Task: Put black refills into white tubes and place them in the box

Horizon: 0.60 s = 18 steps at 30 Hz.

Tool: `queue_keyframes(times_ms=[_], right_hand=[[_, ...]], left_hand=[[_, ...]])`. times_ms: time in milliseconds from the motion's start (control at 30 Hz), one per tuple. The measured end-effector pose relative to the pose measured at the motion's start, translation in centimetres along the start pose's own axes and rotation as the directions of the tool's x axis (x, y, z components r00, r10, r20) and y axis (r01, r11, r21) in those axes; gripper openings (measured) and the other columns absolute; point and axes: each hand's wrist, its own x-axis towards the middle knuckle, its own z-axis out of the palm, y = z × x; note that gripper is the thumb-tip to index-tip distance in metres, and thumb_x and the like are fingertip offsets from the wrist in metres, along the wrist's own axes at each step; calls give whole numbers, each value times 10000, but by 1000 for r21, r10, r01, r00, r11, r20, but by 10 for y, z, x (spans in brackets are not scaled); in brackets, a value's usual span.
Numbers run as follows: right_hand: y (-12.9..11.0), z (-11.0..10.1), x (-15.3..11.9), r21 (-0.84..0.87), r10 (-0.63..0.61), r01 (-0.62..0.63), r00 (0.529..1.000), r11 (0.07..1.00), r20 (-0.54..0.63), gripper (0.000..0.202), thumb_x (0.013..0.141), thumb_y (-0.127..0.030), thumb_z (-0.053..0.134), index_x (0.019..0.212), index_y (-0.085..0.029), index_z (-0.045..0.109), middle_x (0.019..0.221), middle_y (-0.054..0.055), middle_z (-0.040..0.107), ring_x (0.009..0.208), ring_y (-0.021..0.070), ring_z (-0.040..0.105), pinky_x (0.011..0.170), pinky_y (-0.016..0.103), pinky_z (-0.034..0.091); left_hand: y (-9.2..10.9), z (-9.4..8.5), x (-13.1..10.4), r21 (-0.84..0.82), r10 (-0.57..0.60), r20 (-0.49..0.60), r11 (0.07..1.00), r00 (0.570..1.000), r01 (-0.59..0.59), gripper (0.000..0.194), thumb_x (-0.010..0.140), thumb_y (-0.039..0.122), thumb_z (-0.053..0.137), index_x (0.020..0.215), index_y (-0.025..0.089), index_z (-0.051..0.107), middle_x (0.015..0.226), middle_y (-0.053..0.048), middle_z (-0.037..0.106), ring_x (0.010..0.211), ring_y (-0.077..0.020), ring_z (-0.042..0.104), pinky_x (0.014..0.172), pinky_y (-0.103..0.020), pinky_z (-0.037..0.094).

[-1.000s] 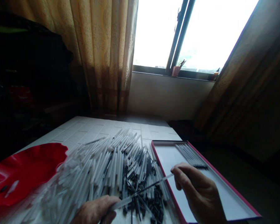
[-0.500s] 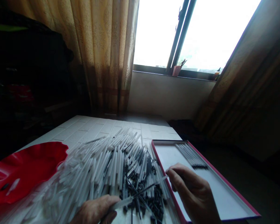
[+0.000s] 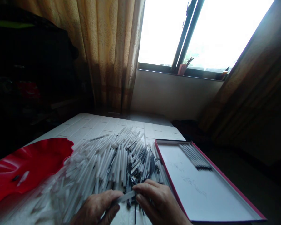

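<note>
My left hand (image 3: 97, 206) is closed around a translucent white pen barrel (image 3: 126, 197), which slants up to the right between my hands. At the barrel's upper end, my right hand (image 3: 158, 200) pinches with thumb and forefinger. The thin pen refill there is hidden by the barrel and fingers. Beneath and beyond my hands spreads a big pile of similar translucent barrels (image 3: 105, 162). Black thin refills and small black parts (image 3: 133, 178) lie in its right part, partly covered by my right hand.
Right of the pile, a shallow white box with red edges (image 3: 175, 175) holds a row of black-ended pens (image 3: 196, 156). A red wavy-rimmed dish (image 3: 44, 156) at left holds small pieces. Both rest on a white brick-patterned table (image 3: 84, 125). Behind are a curtain and a window.
My right hand has moved left from beside the box to the barrel's end. The dark refill that stretched between my hands has slid into the barrel. The view has shifted slightly.
</note>
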Motion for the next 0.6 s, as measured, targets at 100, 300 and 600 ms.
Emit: queue_keyframes(times_ms=[100, 300, 600], right_hand=[[6, 15, -2, -224, -18, 38, 996, 974, 90, 189, 886, -183, 568, 832, -249, 736, 733, 1, 688, 556, 119, 654, 497, 191, 397], [16, 37, -5, -599, -148, 227, 973, 768, 179, 168, 754, -191, 798, 730, -264, 649, 640, -53, 626, 436, 118, 560, 406, 253, 217], [25, 46, -9, -575, -138, 209, 977, 791, 165, 173, 795, -200, 724, 845, -228, 561, 745, -12, 687, 541, 152, 661, 428, 225, 362]], left_hand=[[-4, 2, -2, 2, 11, -1, 1000, 1000, -11, 241, 1100, 367, 344, 1182, 257, 542, 868, 20, 779, 757, -99, 769, 732, -94, 550], [-5, 3, -2, -18, 36, 4, 999, 999, -36, 248, 1100, 367, 317, 1138, 257, 536, 792, 27, 759, 658, -98, 753, 615, -89, 538], [-2, 0, 5, -6, 76, 4, 997, 997, -76, 254, 1104, 380, 299, 1177, 274, 518, 820, 38, 768, 678, -100, 766, 649, -97, 538]])
